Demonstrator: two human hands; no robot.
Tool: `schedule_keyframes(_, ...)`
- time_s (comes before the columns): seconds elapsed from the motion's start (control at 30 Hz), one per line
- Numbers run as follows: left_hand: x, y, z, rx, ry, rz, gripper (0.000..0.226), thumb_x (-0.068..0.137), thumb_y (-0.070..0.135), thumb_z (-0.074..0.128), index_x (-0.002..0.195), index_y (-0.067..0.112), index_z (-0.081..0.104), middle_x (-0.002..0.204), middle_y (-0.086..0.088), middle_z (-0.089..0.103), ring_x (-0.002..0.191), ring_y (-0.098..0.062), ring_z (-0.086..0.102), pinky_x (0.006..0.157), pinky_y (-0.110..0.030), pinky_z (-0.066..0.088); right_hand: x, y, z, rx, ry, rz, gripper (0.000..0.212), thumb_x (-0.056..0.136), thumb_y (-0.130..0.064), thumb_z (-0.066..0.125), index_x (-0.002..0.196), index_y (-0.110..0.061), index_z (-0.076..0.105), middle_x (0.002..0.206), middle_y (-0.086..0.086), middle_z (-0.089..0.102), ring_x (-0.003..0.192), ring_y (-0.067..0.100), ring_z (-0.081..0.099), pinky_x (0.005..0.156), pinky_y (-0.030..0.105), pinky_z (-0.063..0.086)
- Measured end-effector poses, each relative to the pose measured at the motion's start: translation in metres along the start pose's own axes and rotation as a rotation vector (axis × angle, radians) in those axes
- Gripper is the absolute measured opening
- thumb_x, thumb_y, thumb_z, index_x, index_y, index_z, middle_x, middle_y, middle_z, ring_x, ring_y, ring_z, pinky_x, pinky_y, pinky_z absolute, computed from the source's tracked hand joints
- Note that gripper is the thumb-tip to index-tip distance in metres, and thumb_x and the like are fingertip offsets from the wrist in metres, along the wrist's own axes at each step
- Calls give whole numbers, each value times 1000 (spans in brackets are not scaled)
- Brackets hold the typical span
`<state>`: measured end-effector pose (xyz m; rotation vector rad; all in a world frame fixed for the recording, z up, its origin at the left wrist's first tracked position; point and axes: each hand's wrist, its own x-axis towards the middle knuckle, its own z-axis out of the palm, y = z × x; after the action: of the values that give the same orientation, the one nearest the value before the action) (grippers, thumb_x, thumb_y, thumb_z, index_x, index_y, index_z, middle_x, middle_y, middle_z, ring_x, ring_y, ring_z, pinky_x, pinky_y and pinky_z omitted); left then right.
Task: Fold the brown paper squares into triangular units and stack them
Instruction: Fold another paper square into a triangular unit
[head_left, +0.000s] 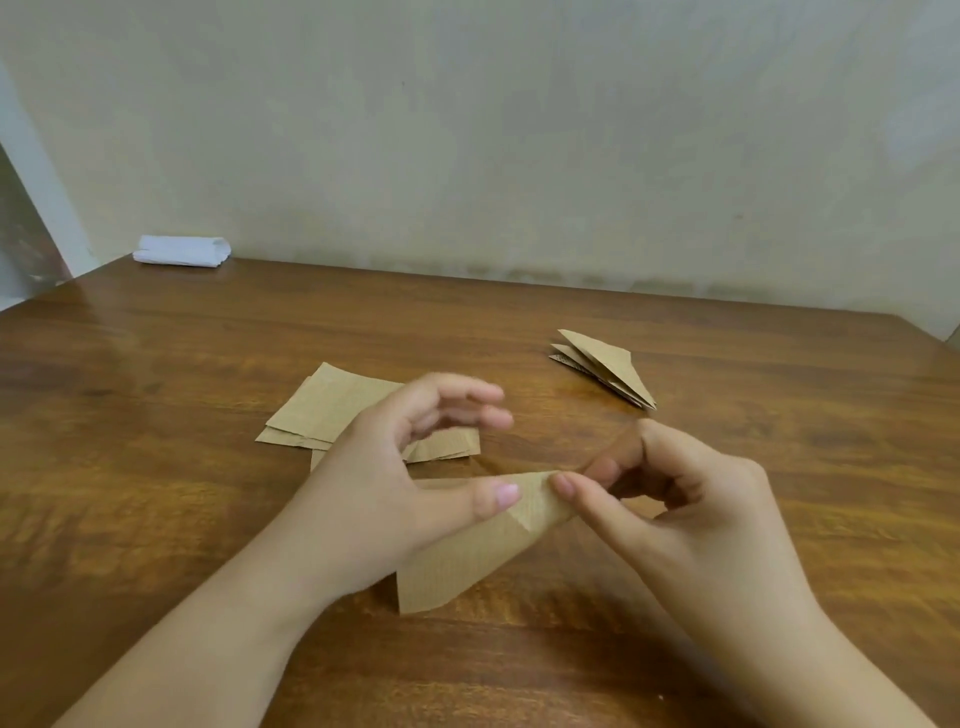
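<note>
A partly folded brown paper piece (467, 556) is held just above the wooden table (156, 493), near the front middle. My left hand (395, 478) holds it with the thumb pressed on its top edge; the other fingers curl loosely above. My right hand (675, 499) pinches the paper's upper right corner between thumb and forefinger. Behind my left hand lies a loose pile of flat brown paper squares (332, 410), partly hidden by the hand. A stack of folded triangular units (605, 369) lies on the table at the back right.
A folded white cloth or paper (182, 251) lies at the table's far left corner against the pale wall. The table's left edge runs diagonally at the far left, and its right corner shows at the far right.
</note>
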<state>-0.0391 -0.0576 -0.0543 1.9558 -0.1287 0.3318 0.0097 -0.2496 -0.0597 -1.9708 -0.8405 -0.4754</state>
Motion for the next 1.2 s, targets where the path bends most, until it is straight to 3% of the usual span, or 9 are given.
schedule_keyframes(0.1, -2, 0, 2, -63, 53, -103, 34, 53, 40, 83, 84, 41, 71, 83, 13, 70, 80, 3, 64, 76, -22, 48, 0, -2, 0, 74, 21, 33, 21, 73, -34, 79, 67, -23, 62, 69, -11, 66, 62, 5, 61, 57, 7, 43)
schedule_keyframes(0.23, -3, -1, 2, -132, 75, -115, 27, 51, 38, 77, 77, 36, 73, 73, 11, 66, 70, 0, 62, 65, -17, 50, 2, -8, 2, 217, 45, 170, 19, 65, -30, 77, 68, -17, 63, 63, -4, 65, 56, 7, 59, 54, 10, 44)
schedule_keyframes(0.3, -3, -2, 3, -159, 97, -100, 28, 51, 36, 77, 78, 34, 73, 72, 11, 66, 71, -1, 63, 66, -15, 51, 3, -9, 1, 377, 19, 308, 29, 58, -33, 76, 81, -20, 64, 66, 4, 68, 56, 9, 61, 56, 15, 50)
schedule_keyframes(0.37, -4, -2, 3, -165, 106, -95, 26, 51, 36, 78, 77, 34, 74, 77, 8, 70, 78, -6, 66, 73, -23, 54, 4, -8, -1, 496, -65, 460, 44, 53, -36, 75, 95, -25, 66, 69, 11, 68, 60, 11, 63, 62, 16, 53)
schedule_keyframes(0.43, -4, -2, 2, -163, 109, -94, 24, 52, 35, 77, 76, 33, 74, 82, 7, 72, 83, -7, 67, 77, -29, 54, 6, -9, -3, 516, -174, 525, 40, 55, -40, 72, 91, -23, 73, 71, 13, 69, 62, 10, 63, 65, 16, 53)
schedule_keyframes(0.57, -5, 0, 4, -158, 112, -89, 21, 54, 33, 76, 75, 33, 75, 80, 11, 72, 80, 1, 65, 74, -19, 50, 6, -8, 0, 595, -195, 565, 28, 60, -38, 70, 75, -15, 76, 65, 6, 66, 57, 8, 56, 59, 19, 50)
schedule_keyframes(0.73, -5, 2, 8, -153, 174, -81, 21, 53, 30, 75, 74, 33, 75, 74, 13, 72, 75, 4, 64, 66, -7, 47, 7, -8, 0, 668, -137, 641, 17, 61, -25, 73, 67, -9, 73, 62, 5, 69, 54, 5, 62, 50, 14, 46)
schedule_keyframes(0.93, -6, 3, 8, -140, 214, -77, 20, 52, 31, 75, 72, 34, 75, 76, 4, 71, 69, -1, 63, 64, -11, 51, 8, -9, -2, 652, -54, 650, 25, 61, -23, 72, 72, -1, 72, 60, 7, 68, 51, 2, 59, 51, 11, 45)
schedule_keyframes(1.2, -5, 3, 8, -148, 219, -84, 20, 51, 31, 76, 71, 34, 76, 75, 1, 72, 66, -1, 63, 66, -16, 53, 7, -7, -3, 637, -56, 599, 24, 66, -27, 67, 69, -4, 72, 63, 8, 69, 57, 3, 61, 58, 10, 45)
